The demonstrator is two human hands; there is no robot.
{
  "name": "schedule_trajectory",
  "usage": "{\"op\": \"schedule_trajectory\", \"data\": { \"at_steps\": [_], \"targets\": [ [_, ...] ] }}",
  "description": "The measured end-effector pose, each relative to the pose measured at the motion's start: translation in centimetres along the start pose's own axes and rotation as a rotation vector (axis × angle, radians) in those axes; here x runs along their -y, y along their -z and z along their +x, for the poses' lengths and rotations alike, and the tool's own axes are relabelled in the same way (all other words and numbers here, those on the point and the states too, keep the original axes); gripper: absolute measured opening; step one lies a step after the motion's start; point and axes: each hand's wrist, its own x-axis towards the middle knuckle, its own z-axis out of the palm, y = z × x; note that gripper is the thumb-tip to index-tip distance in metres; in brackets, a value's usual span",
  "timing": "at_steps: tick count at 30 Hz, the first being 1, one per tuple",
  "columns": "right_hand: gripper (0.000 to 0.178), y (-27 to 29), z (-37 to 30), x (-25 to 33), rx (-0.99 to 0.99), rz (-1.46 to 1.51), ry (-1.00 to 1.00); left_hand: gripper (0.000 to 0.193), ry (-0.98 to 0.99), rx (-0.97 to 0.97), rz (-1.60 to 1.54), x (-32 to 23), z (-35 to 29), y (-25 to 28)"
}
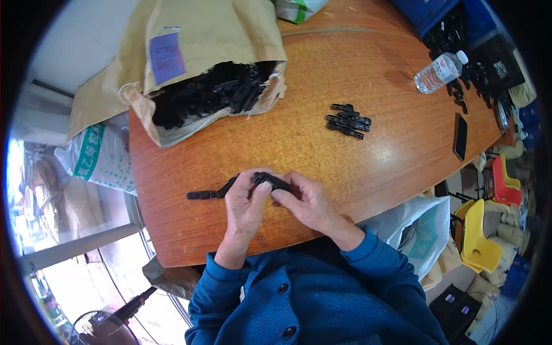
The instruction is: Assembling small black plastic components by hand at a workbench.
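Note:
Between both hands, over the near part of the wooden table [310, 155], I hold a small black plastic part [272, 181]. My left hand [245, 201] grips its left end, with the thumb pressed on it. The fingers of my right hand [307, 201] pinch its right end. Just left of my left hand, more black plastic parts [201, 195] lie on the wood, partly hidden behind the fingers. A small pile of similar black parts [348, 121] rests beyond my right hand. At the far left, an open brown paper sack [213, 34] lies with its mouth full of black pieces [213, 95].
A clear water bottle [440, 73] and a black phone-like slab [460, 137] are at the right side. Blue bins [425, 14] and heaped black parts stand at the far right corner. A white plastic bag [414, 224] hangs by the near right edge, beside yellow chairs [480, 241].

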Motion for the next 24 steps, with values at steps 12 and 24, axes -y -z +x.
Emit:
{"op": "schedule_trajectory", "data": {
  "at_steps": [12, 24],
  "targets": [
    [0.017, 0.6, 1.9, -1.0, -0.128, 0.099, 0.009, 0.021, 0.15, -0.01, -0.015, -0.1, 2.5, -1.3],
    [0.023, 2.6, 2.2, 1.7, -0.143, -0.155, 0.139, 0.016, 0.215, -0.057, -0.153, -0.7, 3.5, -2.0]
  ]
}}
